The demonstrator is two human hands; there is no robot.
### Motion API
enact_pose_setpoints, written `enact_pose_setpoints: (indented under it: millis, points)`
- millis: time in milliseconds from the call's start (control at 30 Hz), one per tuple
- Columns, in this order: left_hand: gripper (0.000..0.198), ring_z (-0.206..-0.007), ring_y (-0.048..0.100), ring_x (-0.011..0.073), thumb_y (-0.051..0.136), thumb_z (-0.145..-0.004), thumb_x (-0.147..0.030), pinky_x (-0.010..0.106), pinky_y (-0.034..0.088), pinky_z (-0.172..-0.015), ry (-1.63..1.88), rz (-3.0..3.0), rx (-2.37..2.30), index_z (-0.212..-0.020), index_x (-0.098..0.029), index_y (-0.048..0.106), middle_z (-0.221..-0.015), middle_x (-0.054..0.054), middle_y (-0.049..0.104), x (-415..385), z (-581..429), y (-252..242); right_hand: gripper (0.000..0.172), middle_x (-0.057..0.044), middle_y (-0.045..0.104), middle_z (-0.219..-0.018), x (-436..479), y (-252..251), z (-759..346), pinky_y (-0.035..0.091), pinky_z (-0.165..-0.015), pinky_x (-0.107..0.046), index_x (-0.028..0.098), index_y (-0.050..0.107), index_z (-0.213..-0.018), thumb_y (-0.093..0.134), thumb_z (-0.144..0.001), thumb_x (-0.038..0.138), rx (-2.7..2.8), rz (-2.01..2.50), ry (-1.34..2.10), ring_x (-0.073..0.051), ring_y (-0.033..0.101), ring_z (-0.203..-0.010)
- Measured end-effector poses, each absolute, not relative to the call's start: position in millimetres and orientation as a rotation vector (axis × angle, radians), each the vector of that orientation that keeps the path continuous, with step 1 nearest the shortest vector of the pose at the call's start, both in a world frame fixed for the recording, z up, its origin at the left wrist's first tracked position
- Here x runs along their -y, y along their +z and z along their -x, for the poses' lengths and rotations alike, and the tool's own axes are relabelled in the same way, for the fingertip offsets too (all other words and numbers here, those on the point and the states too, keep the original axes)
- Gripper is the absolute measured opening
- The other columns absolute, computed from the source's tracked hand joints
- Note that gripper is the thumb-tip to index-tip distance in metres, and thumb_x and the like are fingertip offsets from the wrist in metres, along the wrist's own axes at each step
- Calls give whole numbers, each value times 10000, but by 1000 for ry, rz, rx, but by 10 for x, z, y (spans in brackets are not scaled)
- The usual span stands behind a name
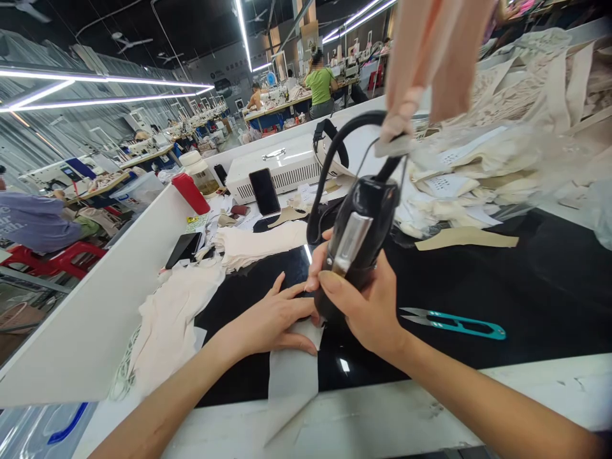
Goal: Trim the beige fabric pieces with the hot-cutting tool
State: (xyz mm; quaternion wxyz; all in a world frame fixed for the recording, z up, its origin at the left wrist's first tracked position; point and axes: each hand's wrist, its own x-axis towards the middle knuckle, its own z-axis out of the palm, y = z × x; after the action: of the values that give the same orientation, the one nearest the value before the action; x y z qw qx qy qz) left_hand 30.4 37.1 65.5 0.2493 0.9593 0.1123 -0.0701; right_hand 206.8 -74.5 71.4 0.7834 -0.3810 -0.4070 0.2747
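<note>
In the head view my right hand [375,312] is wrapped round a black handheld power tool [370,213] with a metal plate on its side and a thick cord. The tool stands upright but tilted, its lower end down beside my left fingertips; the tip itself is hidden. My left hand [280,319] lies flat with fingers spread, pressing a thin white fabric strip [294,376] against the glossy black tabletop [540,293]. The strip's near end hangs over the white front edge. Right of my right hand lie teal thread snips [466,324].
Pale fabric pieces lie left [167,312] and behind my hands [262,242]. A phone [264,191] leans against a white vented box [277,169]. Bagged fabric [459,166] is heaped at right. Blurred pink cloth [435,57] hangs above the tool. A low white partition [95,306] runs left; people sit beyond.
</note>
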Motion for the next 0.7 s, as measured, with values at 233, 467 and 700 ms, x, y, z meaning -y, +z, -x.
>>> enact_pose_setpoints:
  millis: [233, 467, 700]
  points:
    - [437, -1715, 505, 387, 839, -1080, -669, 820, 21, -1462, -249, -2572, -303, -1274, -283, 782, -1518, 109, 777, -419, -257, 674, 391, 37, 751, -883, 708, 687, -2134, 636, -687, -328, 292, 724, -1124, 980, -898, 483, 826, 798, 529, -170, 704, -740]
    - [398, -1666, 571, 369, 888, -1058, -622, 787, 17, -1480, -253, -2571, -317, -1202, -272, 768, -1424, 92, 809, -406, -277, 698, 460, 23, 757, -919, 677, 643, -2091, 701, -813, -387, 290, 733, -1142, 978, -889, 585, 834, 796, 555, -198, 750, -809]
    - [409, -1665, 571, 378, 843, -1082, -658, 789, 31, -1480, -241, -2549, -332, -1207, -274, 778, -1399, 97, 816, -386, -283, 704, 439, 40, 754, -883, 688, 646, -2093, 709, -759, -354, 291, 739, -1100, 992, -885, 578, 813, 770, 556, -179, 752, -749]
